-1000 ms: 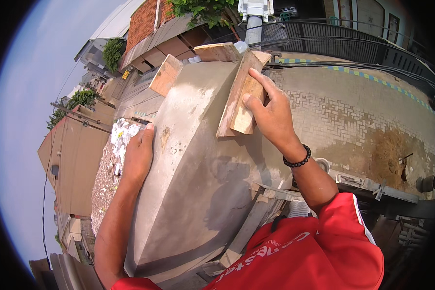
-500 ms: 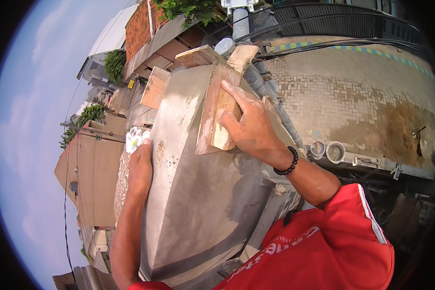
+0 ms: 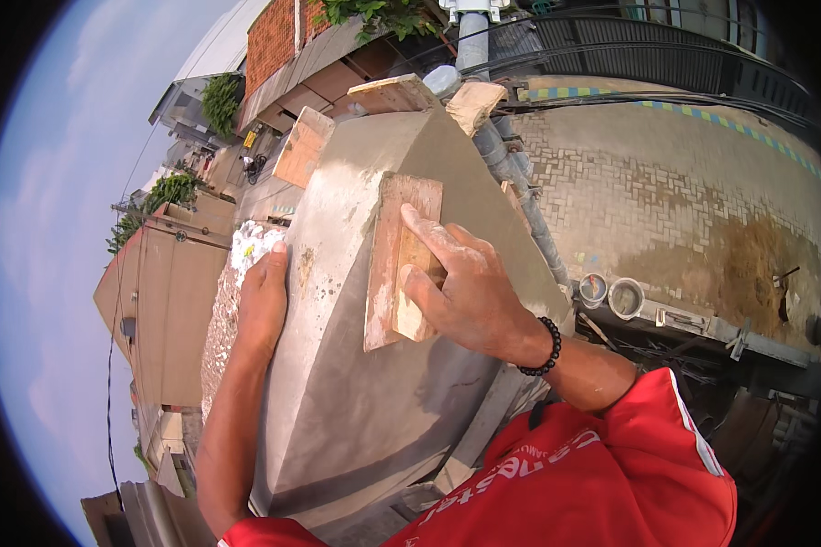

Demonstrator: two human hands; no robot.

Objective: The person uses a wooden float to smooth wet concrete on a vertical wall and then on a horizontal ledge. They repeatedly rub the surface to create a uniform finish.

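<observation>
My right hand (image 3: 474,292) is closed around the wooden grip of a plasterer's float (image 3: 401,196). The float lies against the smooth grey cement face (image 3: 383,401) of a tapered masonry block, close to its long ridge. My thumb and forefinger point toward the far end of the float. At the block's left edge, my left hand (image 3: 263,296) rests with its thumb up. Its other fingers are mostly hidden, so its grip cannot be made out. Beside it is a rough surface (image 3: 214,356) with a white patch (image 3: 254,242).
Short boards (image 3: 394,94) stand along the block's far end, next to a grey pole (image 3: 473,46). Black cables (image 3: 666,98) cross above a paved yard. Two buckets (image 3: 626,298) sit on the right, near a sand pile (image 3: 762,264). Beyond the left edge lies a drop toward roofs.
The float and my right hand have come down the cement face toward me, exposing the block's far part. My left hand stays at the edge. The view has shifted slightly.
</observation>
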